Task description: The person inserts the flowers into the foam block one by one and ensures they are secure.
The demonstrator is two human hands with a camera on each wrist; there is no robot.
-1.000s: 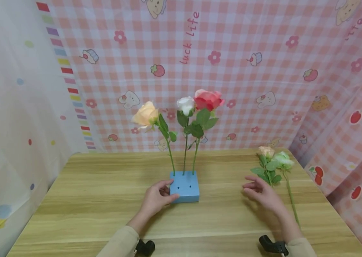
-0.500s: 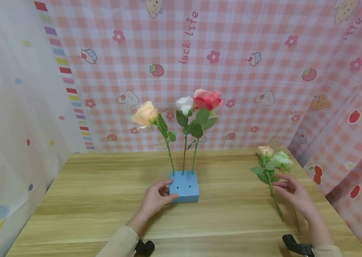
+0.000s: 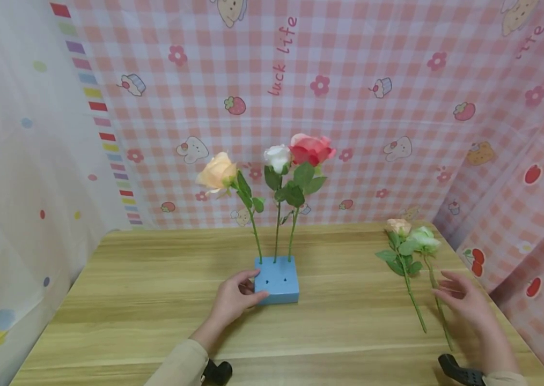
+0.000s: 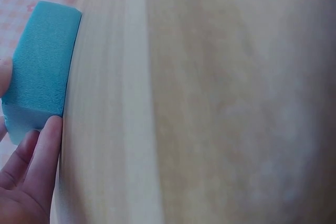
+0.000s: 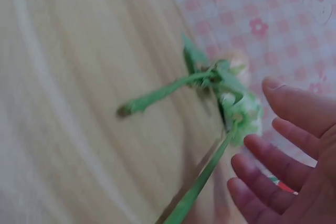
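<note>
My left hand [image 3: 234,296] holds the left side of a blue foam block [image 3: 281,294], thumb at its front corner and fingers behind. In the left wrist view, fingertips [image 4: 51,125] touch the block's end. Three artificial roses stand in its back row of holes: a peach rose [image 3: 219,171], leaning left, a white rose [image 3: 278,158] and a red rose [image 3: 311,149]. Two holes in front show nothing in them. My right hand [image 3: 467,301] is beside the stem of a green rose [image 3: 424,239] lying on the table, fingers apart and slightly bent, gripping nothing.
A light peach rose [image 3: 399,227] lies left of the green one, its stem pointing toward me. Both lie near the right edge of the wooden table [image 3: 166,268]. A pink checked cloth [image 3: 359,123] hangs behind the table and along its right side.
My right hand has moved right and slightly nearer to me, past the peach rose's stem to the green rose's stem. My left hand and the block stay put.
</note>
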